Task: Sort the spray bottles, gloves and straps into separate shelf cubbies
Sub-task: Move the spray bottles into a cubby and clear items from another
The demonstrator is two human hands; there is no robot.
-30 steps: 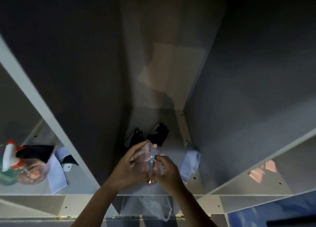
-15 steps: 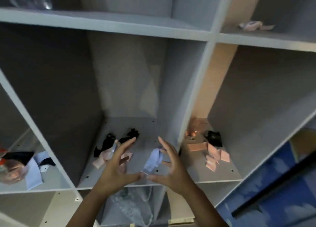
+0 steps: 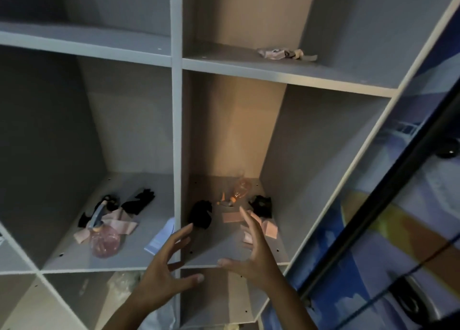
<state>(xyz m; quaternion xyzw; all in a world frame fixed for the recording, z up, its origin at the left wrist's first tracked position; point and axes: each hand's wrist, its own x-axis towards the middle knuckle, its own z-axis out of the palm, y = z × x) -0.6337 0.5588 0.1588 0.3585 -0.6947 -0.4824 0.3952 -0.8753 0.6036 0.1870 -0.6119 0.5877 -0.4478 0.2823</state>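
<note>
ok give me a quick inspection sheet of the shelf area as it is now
surface: grey shelf unit of open cubbies, dim light.
job's things: left cubby holds a pink spray bottle lying down, black gloves, pink straps and a pale blue strap; right cubby holds an orange spray bottle lying down, two black gloves, pink straps. All mixed, unsorted.
clutter: crumpled items in the upper right cubby; clear plastic in the cubby below.
grips: left hand and right hand open, fingers spread, holding nothing.
cables: nothing seen.
surroundings: blue patterned panel on the right.
</note>
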